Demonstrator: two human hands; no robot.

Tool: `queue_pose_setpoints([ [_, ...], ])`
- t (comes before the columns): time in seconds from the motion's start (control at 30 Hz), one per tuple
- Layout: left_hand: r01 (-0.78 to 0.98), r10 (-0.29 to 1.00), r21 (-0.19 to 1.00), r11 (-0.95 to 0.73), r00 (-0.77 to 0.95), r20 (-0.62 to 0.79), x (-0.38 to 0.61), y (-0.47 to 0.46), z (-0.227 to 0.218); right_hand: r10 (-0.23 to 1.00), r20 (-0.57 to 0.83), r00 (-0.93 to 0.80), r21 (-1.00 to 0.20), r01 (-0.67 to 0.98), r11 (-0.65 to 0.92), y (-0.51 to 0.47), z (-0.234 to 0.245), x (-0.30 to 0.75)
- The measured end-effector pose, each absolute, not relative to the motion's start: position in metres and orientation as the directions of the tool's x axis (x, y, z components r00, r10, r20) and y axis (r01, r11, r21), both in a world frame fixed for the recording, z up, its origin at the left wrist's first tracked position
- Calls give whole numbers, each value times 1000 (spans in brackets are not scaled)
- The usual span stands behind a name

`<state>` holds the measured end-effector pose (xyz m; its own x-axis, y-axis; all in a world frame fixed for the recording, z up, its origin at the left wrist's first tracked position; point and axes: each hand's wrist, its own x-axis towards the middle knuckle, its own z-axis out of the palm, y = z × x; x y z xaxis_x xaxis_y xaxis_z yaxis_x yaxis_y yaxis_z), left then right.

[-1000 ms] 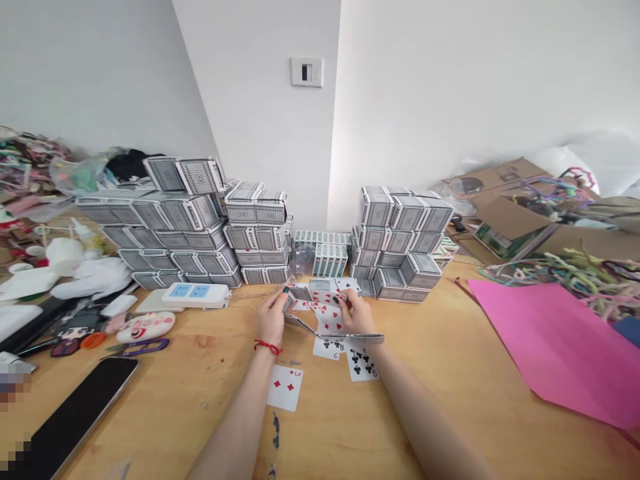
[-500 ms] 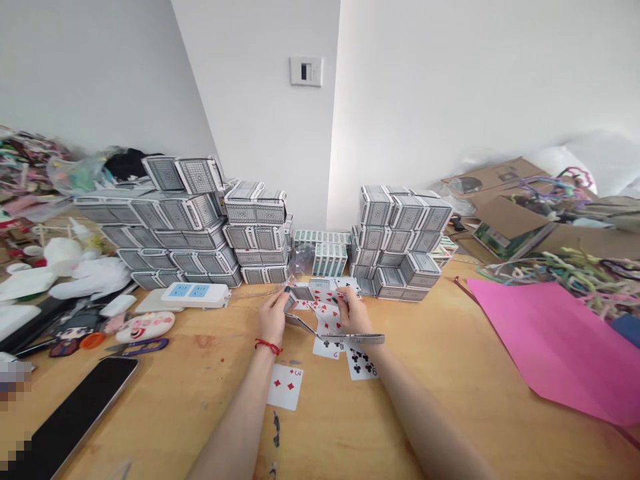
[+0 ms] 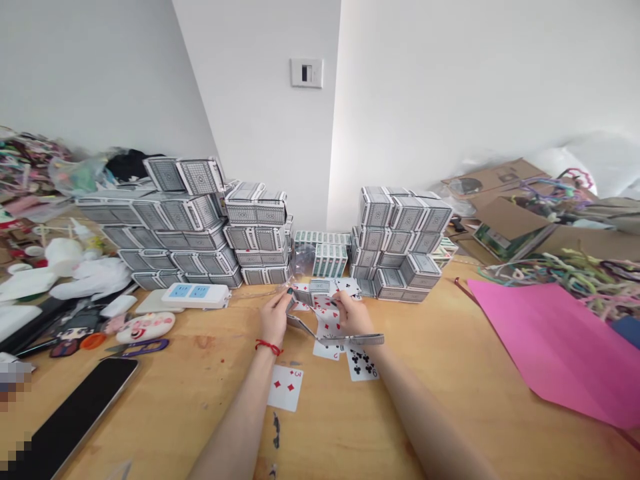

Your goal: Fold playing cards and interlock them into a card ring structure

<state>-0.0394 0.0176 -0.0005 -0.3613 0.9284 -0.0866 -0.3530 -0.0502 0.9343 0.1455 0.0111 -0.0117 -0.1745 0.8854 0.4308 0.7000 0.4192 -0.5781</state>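
Note:
My left hand [image 3: 274,317], with a red cord at the wrist, is closed on a folded playing card [image 3: 303,325], part of a bent strip of cards. The strip runs across to my right wrist, where its grey patterned end [image 3: 373,339] lies. My right hand [image 3: 353,316] pinches another playing card [image 3: 326,303], its red pips facing me. Loose cards lie face up beneath, among them a nine of clubs [image 3: 363,364] and a three of diamonds [image 3: 285,388]. The right fingertips are partly hidden.
Stacked blocks of folded cards stand at the left [image 3: 195,230] and right [image 3: 395,233]. Green-white card boxes [image 3: 331,259] sit between them. A power strip [image 3: 196,295], scissors [image 3: 143,347] and a phone [image 3: 80,413] lie left; pink paper [image 3: 545,347] lies right.
My right hand has shifted slightly, and the card in its fingers now sits lower and flatter. My left hand stays nearly in place on the folded card.

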Motion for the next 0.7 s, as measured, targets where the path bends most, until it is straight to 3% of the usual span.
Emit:
queue_pose_setpoints([
  [0.37,-282,926,958,-56,-374,-56,-37,15,3,875,430,-222,-582,673,457,7,-16,143],
  [0.7,-322,939,946,-37,-335,-77,-38,16,-4,864,453,-218,-630,608,483,6,-16,139],
])
